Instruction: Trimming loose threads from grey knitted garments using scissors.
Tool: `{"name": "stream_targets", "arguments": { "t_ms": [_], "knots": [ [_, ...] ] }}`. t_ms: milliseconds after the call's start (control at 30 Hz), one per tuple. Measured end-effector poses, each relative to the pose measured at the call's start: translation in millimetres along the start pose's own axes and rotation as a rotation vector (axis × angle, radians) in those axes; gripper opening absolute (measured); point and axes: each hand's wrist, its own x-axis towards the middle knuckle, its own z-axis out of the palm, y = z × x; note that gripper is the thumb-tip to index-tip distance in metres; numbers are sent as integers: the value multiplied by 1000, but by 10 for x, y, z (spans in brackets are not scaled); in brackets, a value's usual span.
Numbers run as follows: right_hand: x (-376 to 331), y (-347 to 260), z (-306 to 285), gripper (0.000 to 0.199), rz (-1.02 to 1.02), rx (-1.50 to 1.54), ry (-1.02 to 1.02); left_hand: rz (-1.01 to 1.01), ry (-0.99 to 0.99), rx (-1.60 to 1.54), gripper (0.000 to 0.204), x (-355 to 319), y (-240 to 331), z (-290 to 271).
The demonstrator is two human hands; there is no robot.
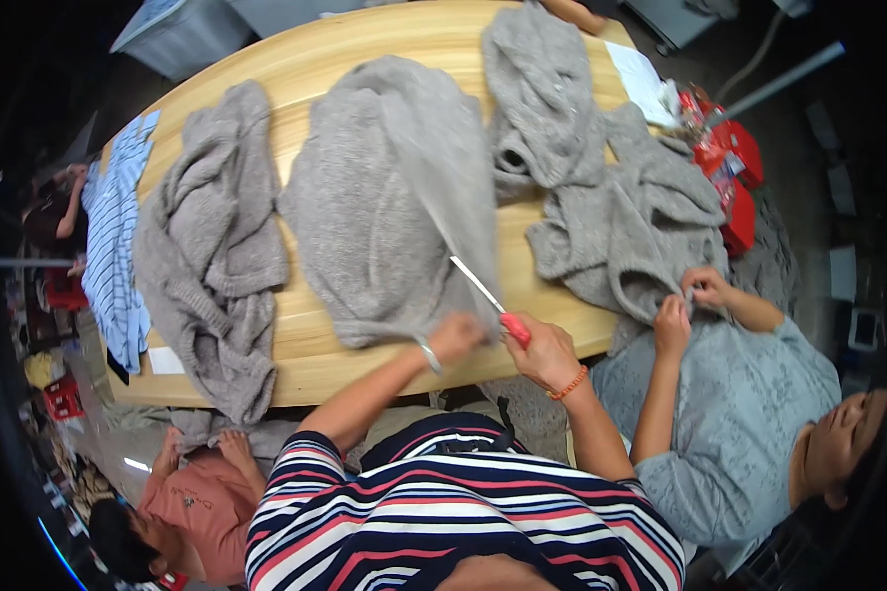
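A grey knitted sweater [365, 197] lies spread on the wooden table in front of me, its right side smeared by motion. My right hand [552, 360] is closed around the red handle of a long, thin tool with a pale blade [478, 283]; its exact kind does not show. The blade points up and left, its tip over the sweater's right part. My left hand [455, 338] is at the sweater's lower right edge, just left of the tool. Blur hides whether its fingers grip the fabric.
More grey knits lie left [212, 236], far right [542, 89] and right [650, 217] on the table [404, 379]. A blue striped garment [118, 236] hangs over its left end. A co-worker [729, 414] handles the right knit; another person [202, 502] sits lower left. Red containers [734, 187] stand right.
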Motion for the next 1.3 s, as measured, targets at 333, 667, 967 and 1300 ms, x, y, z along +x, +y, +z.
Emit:
{"name": "stream_targets", "arguments": {
  "t_ms": [333,667,967,1300],
  "knots": [
    [177,-132,-106,26,146,-72,59,44,1370,-19,34,65,-713,-2529],
    [266,-115,51,26,124,-11,81,-565,1345,330,60,367,-1133,-3564],
    [271,-136,-39,24,187,-46,38,-434,1461,-139,17,126,-772,-4022],
    [135,9,-161,26,139,60,227,588,226,730,33,-304,826,-1258]
  ]
}}
